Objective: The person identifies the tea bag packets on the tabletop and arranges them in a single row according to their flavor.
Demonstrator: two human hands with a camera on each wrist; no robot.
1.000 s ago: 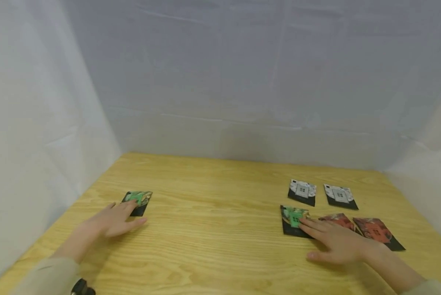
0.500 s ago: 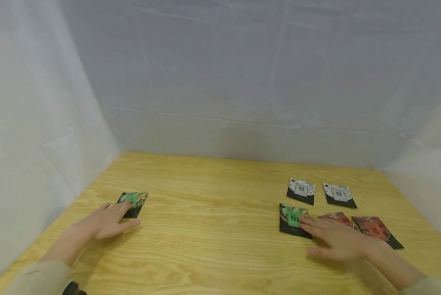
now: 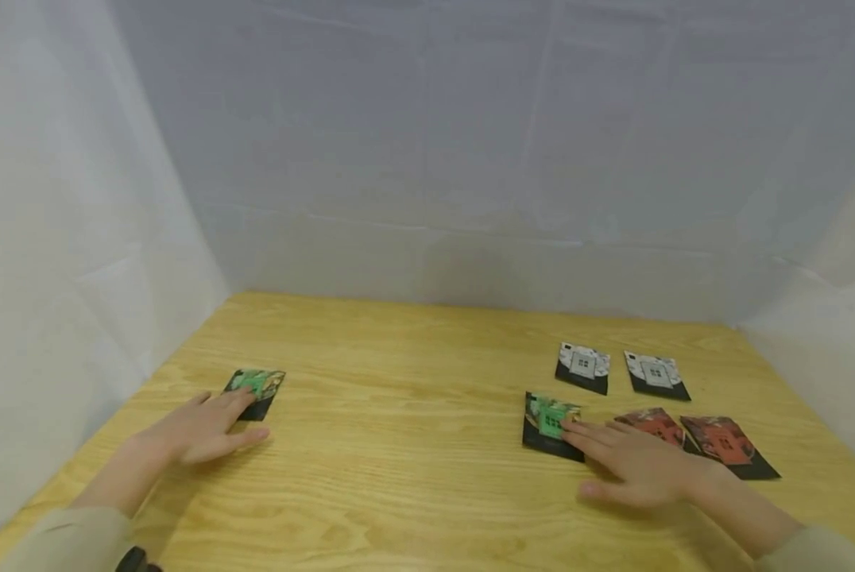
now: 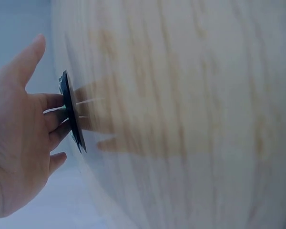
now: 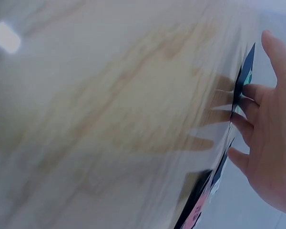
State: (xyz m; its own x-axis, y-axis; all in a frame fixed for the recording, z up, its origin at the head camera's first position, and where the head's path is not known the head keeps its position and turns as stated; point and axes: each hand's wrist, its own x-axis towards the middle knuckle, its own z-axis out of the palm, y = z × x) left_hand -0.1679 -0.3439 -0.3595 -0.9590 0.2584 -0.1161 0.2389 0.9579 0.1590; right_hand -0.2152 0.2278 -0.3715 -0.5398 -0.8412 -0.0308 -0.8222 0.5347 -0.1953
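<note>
On the left of the wooden table, a flat black packet with a green label (image 3: 266,384) lies under my left hand's (image 3: 202,429) fingertips. The left wrist view has this packet (image 4: 72,112) nearly edge-on, fingers pressed to its labelled face and thumb held away. Farther right, a second green-labelled packet (image 3: 551,423) has the fingertips of my right hand (image 3: 635,465) on its right part, which they cover. That packet (image 5: 245,71) appears edge-on in the right wrist view against slightly bent fingers, the thumb spread apart. Neither hand curls round anything.
Two white-labelled packets (image 3: 582,368) lie side by side behind the right hand. Two red-labelled packets (image 3: 730,445) lie just beyond and beside it, the nearer one partly covered by the hand. White sheeting (image 3: 427,159) closes off the table's back and sides.
My right hand has slid left with its green packet, away from the red ones. The left hand and its packet have shifted slightly left. The white and red packets have stayed put.
</note>
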